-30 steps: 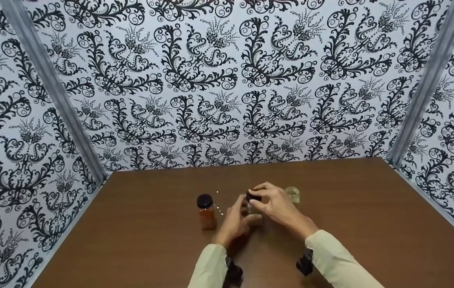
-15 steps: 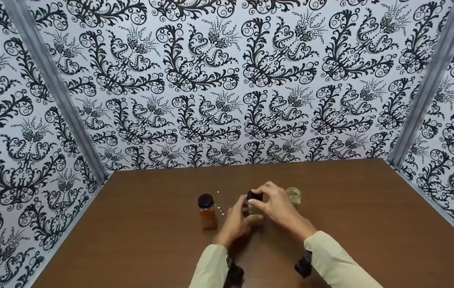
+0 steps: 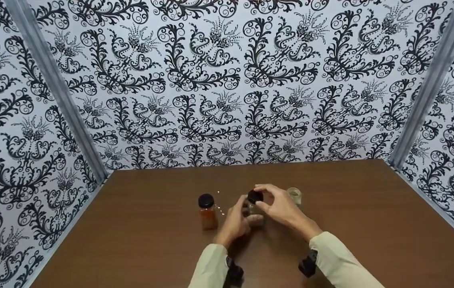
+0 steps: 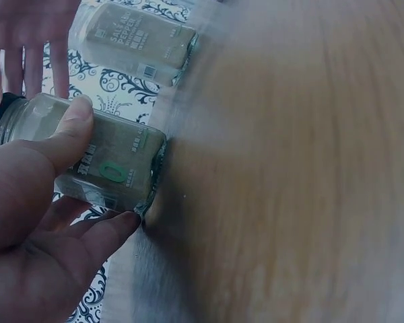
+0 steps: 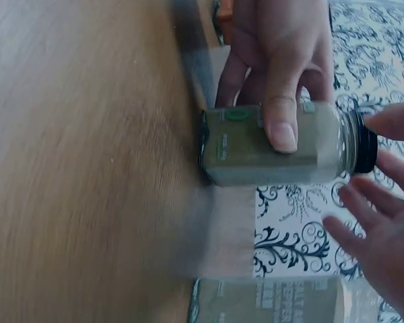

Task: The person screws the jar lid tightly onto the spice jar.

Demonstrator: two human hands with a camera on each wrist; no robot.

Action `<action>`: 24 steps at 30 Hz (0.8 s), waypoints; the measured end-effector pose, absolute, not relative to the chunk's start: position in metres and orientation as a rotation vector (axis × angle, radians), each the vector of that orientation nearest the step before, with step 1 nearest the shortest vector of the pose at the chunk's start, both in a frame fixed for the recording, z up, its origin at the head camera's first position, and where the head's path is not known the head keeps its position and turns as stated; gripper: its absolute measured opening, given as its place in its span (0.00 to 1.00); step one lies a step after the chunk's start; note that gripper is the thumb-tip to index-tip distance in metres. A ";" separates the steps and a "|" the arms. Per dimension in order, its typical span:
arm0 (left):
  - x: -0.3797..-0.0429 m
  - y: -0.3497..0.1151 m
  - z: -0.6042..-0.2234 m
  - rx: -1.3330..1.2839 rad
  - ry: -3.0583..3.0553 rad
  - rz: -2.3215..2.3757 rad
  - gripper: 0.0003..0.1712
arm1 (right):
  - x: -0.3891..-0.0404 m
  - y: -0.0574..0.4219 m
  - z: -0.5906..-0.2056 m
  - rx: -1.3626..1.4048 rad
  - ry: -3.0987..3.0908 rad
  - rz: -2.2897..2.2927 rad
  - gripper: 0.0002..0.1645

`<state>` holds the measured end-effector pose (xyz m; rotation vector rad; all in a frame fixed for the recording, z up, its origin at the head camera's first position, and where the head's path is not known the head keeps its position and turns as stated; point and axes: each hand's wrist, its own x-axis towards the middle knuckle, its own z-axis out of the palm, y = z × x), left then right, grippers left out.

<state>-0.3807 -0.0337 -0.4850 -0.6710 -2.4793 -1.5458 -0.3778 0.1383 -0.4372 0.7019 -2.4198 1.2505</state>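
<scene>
Near the middle of the table, my left hand (image 3: 235, 222) grips a clear glass spice jar (image 4: 114, 151) holding greenish-brown powder, with its thumb across the printed side. The jar stands upright, its base at the tabletop. Its black lid (image 5: 365, 141) sits on the threaded neck. My right hand (image 3: 285, 206) pinches that lid between thumb and fingers from the right side. Just beyond the right hand is a second glass jar (image 3: 294, 195), labelled salt and pepper (image 4: 135, 40), with no lid on it in the head view.
A spice jar with orange-red contents and a black lid (image 3: 207, 212) stands left of the left hand. Small bright specks (image 3: 220, 209) lie beside it on the brown wooden table (image 3: 139, 240). Patterned walls (image 3: 211, 100) border the table's back and sides.
My right hand's fingers have shifted around the lid, and the hand has moved slightly right, exposing more of the black top. The left hand keeps its grip on the jar, almost unmoved.
</scene>
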 end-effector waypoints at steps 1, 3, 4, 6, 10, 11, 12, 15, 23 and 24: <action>-0.381 -0.034 -0.485 -0.674 -2.475 -1.538 0.29 | -0.378 0.140 -0.438 0.726 -2.424 1.289 0.22; -0.382 -0.034 -0.486 -0.672 -2.476 -1.525 0.28 | -0.379 0.141 -0.440 0.764 -2.419 1.356 0.22; -0.381 -0.034 -0.485 -0.670 -2.478 -1.525 0.28 | -0.379 0.141 -0.440 0.767 -2.418 1.379 0.23; -0.382 -0.034 -0.485 -0.670 -2.480 -1.528 0.28 | -0.379 0.140 -0.442 0.755 -2.398 1.410 0.22; -0.381 -0.033 -0.485 -0.662 -2.480 -1.537 0.28 | -0.380 0.137 -0.445 0.719 -2.349 1.401 0.20; -0.381 -0.033 -0.485 -0.666 -2.475 -1.538 0.28 | -0.380 0.137 -0.445 0.714 -2.338 1.402 0.20; -0.381 -0.033 -0.485 -0.663 -2.474 -1.541 0.28 | -0.380 0.136 -0.445 0.711 -2.331 1.404 0.20; -0.382 -0.033 -0.486 -0.673 -2.469 -1.541 0.27 | -0.380 0.136 -0.446 0.711 -2.313 1.398 0.20; -0.383 -0.035 -0.484 -0.632 -2.563 -1.514 0.29 | -0.381 0.139 -0.446 0.712 -2.319 1.426 0.20; -0.383 -0.035 -0.484 -0.634 -2.564 -1.521 0.29 | -0.381 0.140 -0.445 0.713 -2.319 1.436 0.20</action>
